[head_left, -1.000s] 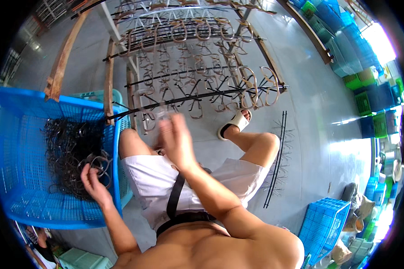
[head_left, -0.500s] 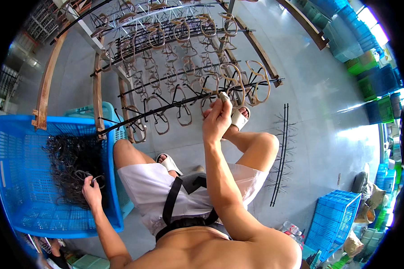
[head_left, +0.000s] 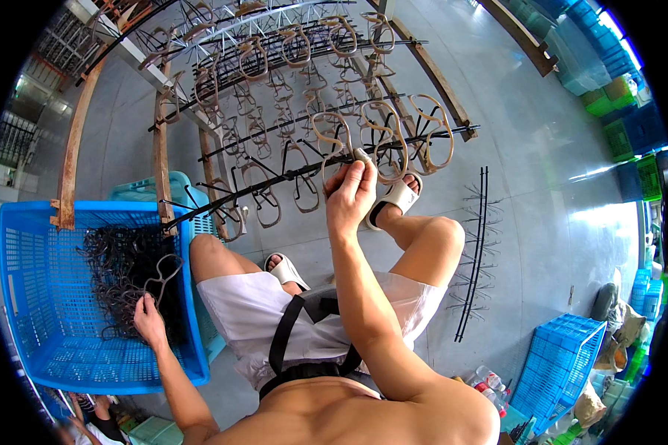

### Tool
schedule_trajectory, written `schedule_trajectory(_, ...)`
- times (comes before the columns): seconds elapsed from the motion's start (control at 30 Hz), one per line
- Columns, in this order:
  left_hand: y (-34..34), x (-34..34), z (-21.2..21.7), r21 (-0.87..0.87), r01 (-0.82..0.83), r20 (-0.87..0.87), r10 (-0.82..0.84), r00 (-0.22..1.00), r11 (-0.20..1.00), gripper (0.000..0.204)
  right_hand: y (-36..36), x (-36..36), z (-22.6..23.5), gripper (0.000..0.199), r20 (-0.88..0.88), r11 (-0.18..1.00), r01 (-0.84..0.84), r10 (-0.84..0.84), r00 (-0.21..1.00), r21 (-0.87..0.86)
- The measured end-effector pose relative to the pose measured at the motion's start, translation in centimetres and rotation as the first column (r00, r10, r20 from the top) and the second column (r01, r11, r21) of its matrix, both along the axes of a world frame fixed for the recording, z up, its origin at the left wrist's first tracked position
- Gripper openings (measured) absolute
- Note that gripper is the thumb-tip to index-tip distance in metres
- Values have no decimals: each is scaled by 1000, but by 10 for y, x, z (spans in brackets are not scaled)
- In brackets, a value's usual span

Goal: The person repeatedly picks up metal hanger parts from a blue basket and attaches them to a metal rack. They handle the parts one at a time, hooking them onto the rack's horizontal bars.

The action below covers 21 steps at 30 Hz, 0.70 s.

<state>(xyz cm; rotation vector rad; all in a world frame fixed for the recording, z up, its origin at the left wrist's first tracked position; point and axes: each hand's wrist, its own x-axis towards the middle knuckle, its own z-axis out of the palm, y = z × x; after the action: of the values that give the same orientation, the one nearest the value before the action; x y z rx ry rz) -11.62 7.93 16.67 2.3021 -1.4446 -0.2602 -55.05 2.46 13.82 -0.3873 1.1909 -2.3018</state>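
My left hand [head_left: 150, 320] is closed, pinching a thin eyeglass frame [head_left: 162, 279] above a tangled heap of dark frames [head_left: 111, 259]. That heap lies in a large blue plastic crate [head_left: 52, 374] on my left. My right hand [head_left: 351, 196] is raised in front of me, fingers closed at a black hanging rod [head_left: 289, 176]. Between its fingers is the lower part of a brown eyeglass frame [head_left: 332, 132]; the exact grip is hidden. A pale wrap covers a fingertip. Two more brown frames, one of them a tan eyeglass frame [head_left: 432, 133], hang just right of this hand.
A rack with rusty brown bars [head_left: 73, 148] carries several rows of hanging frames. On the floor to the right lies a spiky black rod [head_left: 473, 252]. A blue basket [head_left: 557, 363] and plastic bottles [head_left: 490, 382] stand at lower right. A light-green crate [head_left: 178, 185] sits behind the blue one.
My left hand has lifted an eyeglass frame clear of the heap. My right hand has shifted slightly left along the rod, and a brown frame now stands upright beside its fingers.
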Motion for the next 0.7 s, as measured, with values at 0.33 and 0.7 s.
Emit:
schedule_trajectory(0.33, 1, -1, -14, -35, 39, 0, -39, 999, 999, 36, -3, -3, 0, 17, -28, 999, 13, -12, 1000, 35)
schedule_trajectory(0.7, -1, -14, -9, -68, 42, -57, -46, 997, 997, 37, -3, 6, 5, 20, -167, 989, 11, 15, 986, 151)
